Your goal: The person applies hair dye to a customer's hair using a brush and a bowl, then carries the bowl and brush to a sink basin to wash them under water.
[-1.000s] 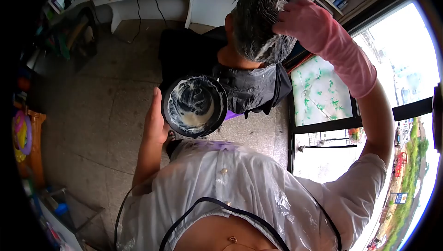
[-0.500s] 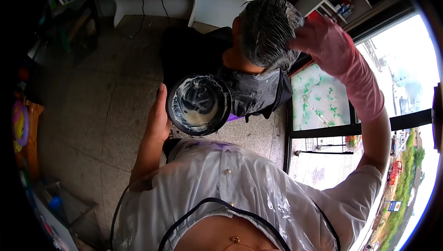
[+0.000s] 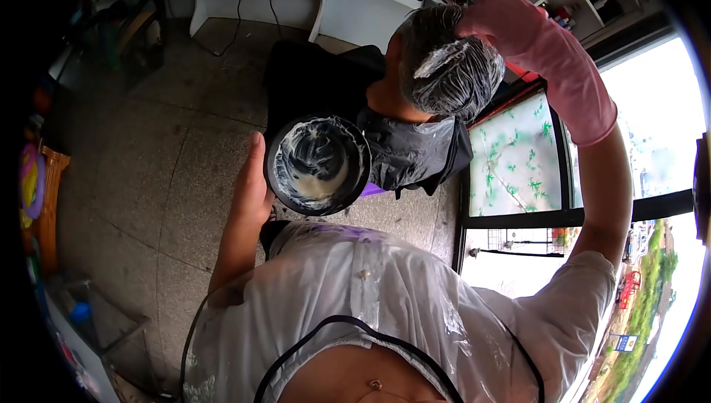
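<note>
Beyond the bowl my left hand grips, the hair now bears a thick streak of cream, so more is on, and my gloved right hand touches there, holding what I cannot tell.

The one camera here rides on the wearer's head, facing forward and steeply down. The white shirt is closest, filling the bottom of the view, and the bowl sits just past it, looked down into from above. Farther off is another person's head, seen from behind and above. The counter lies deepest in the room, its front edge crossing the top. The wide lens tilts and bends the window at right and rounds the corners to black.
</note>
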The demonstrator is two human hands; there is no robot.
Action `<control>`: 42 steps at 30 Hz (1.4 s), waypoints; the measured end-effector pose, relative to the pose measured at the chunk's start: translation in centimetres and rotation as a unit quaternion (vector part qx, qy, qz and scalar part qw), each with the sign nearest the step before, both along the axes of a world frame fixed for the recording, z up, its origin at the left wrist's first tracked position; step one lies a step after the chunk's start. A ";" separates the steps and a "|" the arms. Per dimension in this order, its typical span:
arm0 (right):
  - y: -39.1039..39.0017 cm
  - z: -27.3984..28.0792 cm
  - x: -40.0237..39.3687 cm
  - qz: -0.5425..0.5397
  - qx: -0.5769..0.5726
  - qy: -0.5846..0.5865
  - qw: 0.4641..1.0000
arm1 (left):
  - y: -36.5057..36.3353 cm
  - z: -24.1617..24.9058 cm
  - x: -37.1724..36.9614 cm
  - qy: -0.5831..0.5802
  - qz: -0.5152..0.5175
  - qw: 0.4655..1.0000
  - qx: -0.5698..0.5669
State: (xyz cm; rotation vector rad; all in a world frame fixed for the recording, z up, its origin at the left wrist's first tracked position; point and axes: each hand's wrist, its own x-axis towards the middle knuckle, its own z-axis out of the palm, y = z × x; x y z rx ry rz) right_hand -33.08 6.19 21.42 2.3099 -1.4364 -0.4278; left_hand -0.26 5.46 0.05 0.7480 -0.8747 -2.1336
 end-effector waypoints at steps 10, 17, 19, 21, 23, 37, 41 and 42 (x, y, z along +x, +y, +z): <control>9.3 -1.5 -0.7 0.027 -0.053 0.068 0.996 | -0.2 1.2 0.2 -0.014 -0.052 0.998 0.016; 9.8 -1.4 1.5 0.018 -0.005 0.032 0.999 | -0.5 -0.2 0.3 0.019 -0.034 0.999 0.010; 7.7 -1.2 3.2 0.031 -0.008 -0.001 1.000 | -0.4 -0.1 0.2 0.030 -0.028 0.999 0.010; 5.1 -2.1 4.5 0.063 -0.060 0.004 0.996 | -0.1 0.1 0.2 0.028 -0.021 0.999 0.005; 2.2 -3.6 5.6 0.094 -0.114 0.007 0.989 | 0.1 0.1 0.1 0.024 -0.015 1.000 -0.001; 8.2 -5.8 6.8 -0.051 -0.084 0.109 0.989 | -0.3 0.0 0.2 -0.012 -0.025 1.000 0.006; 11.7 -6.2 6.6 -0.114 -0.100 0.134 0.979 | -0.9 -0.8 0.3 -0.049 -0.029 0.998 -0.008; 12.7 -6.2 6.8 -0.149 -0.080 0.131 0.977 | -1.0 -1.1 0.4 -0.052 -0.035 0.998 -0.017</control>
